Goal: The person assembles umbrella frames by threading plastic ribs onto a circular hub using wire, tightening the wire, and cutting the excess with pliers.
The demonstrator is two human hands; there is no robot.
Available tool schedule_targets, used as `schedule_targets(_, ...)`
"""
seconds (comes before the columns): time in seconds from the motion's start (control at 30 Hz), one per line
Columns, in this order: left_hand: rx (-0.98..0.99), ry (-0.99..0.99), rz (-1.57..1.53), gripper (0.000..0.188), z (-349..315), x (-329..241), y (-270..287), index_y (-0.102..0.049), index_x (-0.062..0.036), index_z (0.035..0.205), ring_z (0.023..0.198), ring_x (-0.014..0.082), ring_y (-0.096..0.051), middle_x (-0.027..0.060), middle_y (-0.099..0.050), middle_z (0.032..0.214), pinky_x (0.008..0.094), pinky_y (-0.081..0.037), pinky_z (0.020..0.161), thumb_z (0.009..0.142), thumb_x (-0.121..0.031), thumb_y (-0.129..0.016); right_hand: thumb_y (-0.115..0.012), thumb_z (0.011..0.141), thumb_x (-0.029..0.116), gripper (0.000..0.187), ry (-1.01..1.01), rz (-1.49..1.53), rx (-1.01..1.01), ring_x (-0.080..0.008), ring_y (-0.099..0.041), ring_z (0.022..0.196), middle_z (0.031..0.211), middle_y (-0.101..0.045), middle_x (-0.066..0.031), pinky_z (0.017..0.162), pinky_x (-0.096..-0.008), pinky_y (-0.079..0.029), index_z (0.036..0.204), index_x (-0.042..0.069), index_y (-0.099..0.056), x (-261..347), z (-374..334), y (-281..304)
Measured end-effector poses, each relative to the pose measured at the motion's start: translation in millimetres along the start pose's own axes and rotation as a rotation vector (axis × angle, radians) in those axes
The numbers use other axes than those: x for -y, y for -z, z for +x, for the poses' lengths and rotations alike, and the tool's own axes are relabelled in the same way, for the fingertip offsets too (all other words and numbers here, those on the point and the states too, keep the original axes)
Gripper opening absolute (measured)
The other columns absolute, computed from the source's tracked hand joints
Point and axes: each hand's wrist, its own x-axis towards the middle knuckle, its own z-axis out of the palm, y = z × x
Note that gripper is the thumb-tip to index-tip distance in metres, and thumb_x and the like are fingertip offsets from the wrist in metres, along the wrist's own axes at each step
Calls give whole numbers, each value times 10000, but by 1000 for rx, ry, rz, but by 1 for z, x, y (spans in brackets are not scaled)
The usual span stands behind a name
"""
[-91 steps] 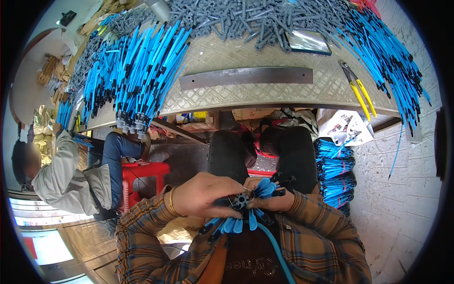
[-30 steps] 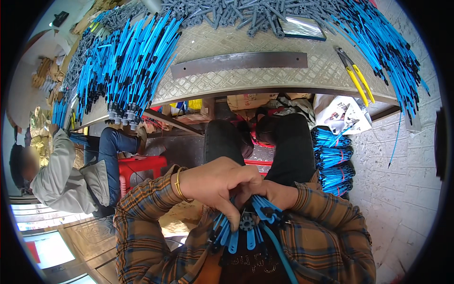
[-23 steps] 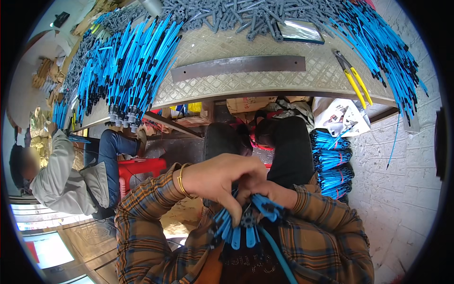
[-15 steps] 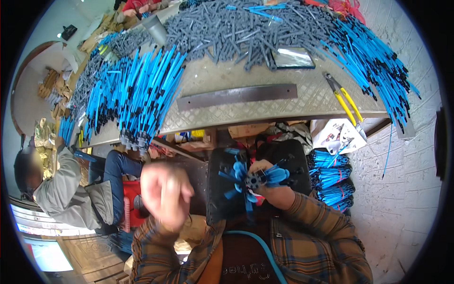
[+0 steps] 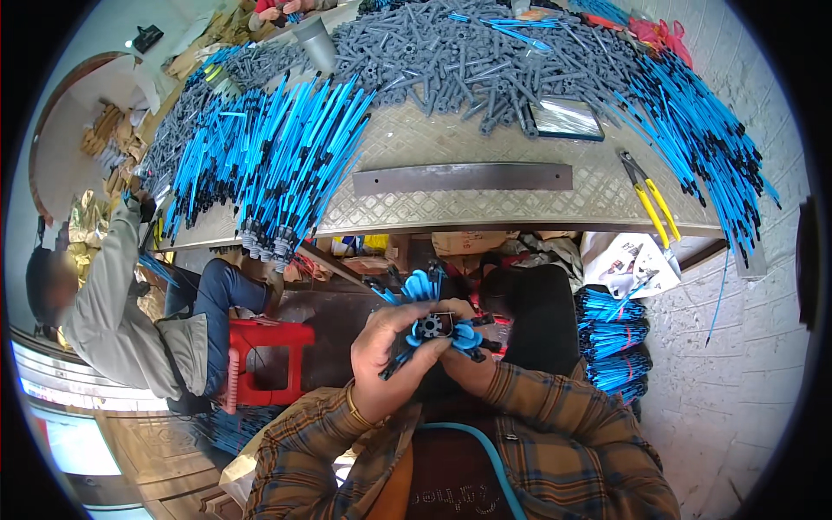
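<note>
In front of my lap, both hands are closed round one bundle of blue strips with black ends. A dark grey round hub with a slotted rim (image 5: 432, 327) faces up at its middle, and the blue strips (image 5: 418, 284) fan out around it. My left hand (image 5: 381, 348) wraps the near left side, its thumb and fingers pressed against the hub. My right hand (image 5: 471, 366) grips from the right and below; its lower fingers are hidden behind the bundle. A thin wire-like piece shows beside the hub, too small to make out.
The bench holds a heap of grey plastic pieces (image 5: 433, 52), blue strip bundles (image 5: 286, 165) at left and more strips (image 5: 702, 130) at right. A metal bar (image 5: 464, 178) and yellow-handled pliers (image 5: 650, 199) lie nearer. A co-worker (image 5: 130, 303) sits left beside a red stool (image 5: 273, 347).
My left hand has come in from the left, where it was blurred and apart, and now grips the bundle. The bundle and my right hand have shifted slightly left. The view has turned a little.
</note>
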Motion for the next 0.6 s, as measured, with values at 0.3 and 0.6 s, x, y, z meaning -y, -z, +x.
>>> schedule_targets(0.3, 99, -108, -5, 276, 15, 8, 15, -630, -58, 924, 838, 243, -593, 67, -650, 880, 343, -418, 797, 684, -131, -745, -642, 756, 77, 396, -462, 1519, 176, -194, -538, 860, 935, -518, -86, 755, -305, -431, 1116, 37, -481, -23, -6, 21)
schedule_targets(0.6, 313, 8, -64, 306, 21, 8, 27, -636, -76, 927, 843, 236, -588, 53, -639, 860, 339, -413, 808, 669, -182, -762, -572, 836, 125, 231, -399, -92, 603, -268, -579, 821, 864, -551, -104, 708, -345, -448, 1045, 33, -540, 46, 28, 66)
